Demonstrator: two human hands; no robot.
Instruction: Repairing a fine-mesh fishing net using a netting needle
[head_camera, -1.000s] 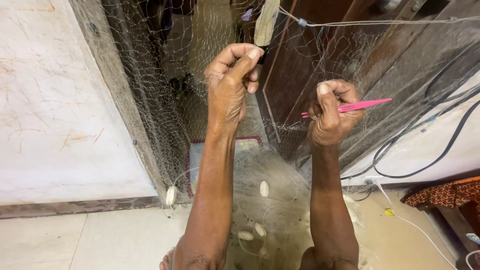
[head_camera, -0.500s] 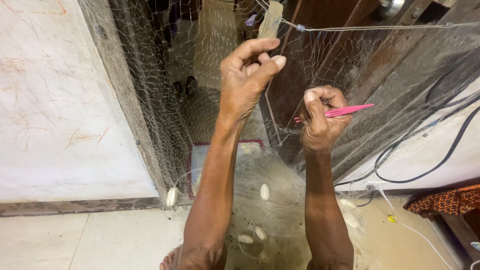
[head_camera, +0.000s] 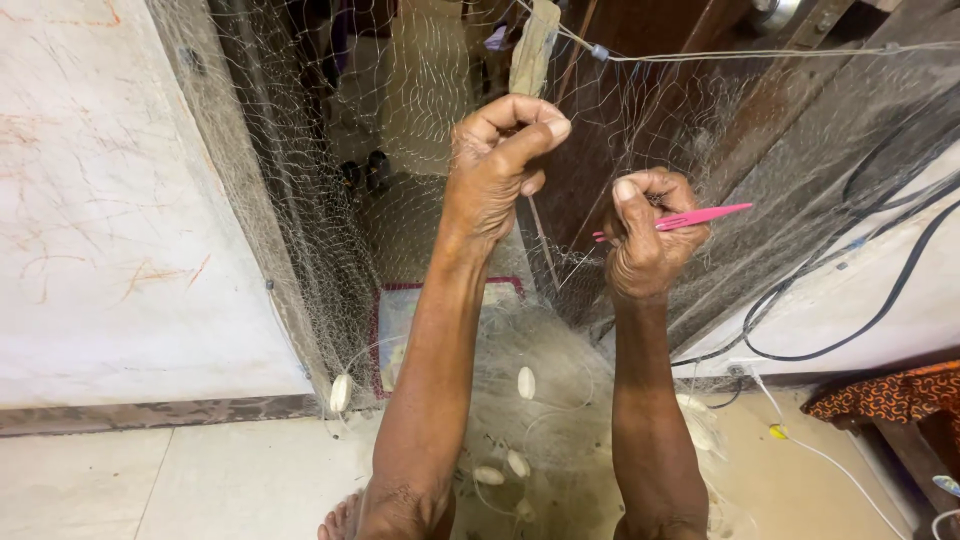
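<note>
Head-camera footage is filled by a fine, pale fishing net (head_camera: 420, 130) that is hung across a doorway and is spilled in a heap onto the floor below. A fold of its mesh is pinched between the curled thumb and forefinger of the left hand (head_camera: 497, 165), which is raised high against the hanging net. Just to the right and a little lower, the right hand (head_camera: 648, 235) is closed into a fist around a slim pink netting needle (head_camera: 690, 217), whose pointed tip is directed to the right. The two hands are held near each other but are not touching. Above them, a taut cord (head_camera: 760, 53) is stretched along the net's upper edge, and a flat tan float (head_camera: 533, 48) is seen hanging by it. Small white oval floats (head_camera: 526, 382) are scattered through the heaped mesh between the forearms. A dark wooden door (head_camera: 700, 110) is seen behind the net on the right, a scuffed white wall (head_camera: 100, 200) on the left, and black cables (head_camera: 880, 300) are looped along the lower right wall. Bare toes (head_camera: 338, 518) are visible at the bottom edge.
</note>
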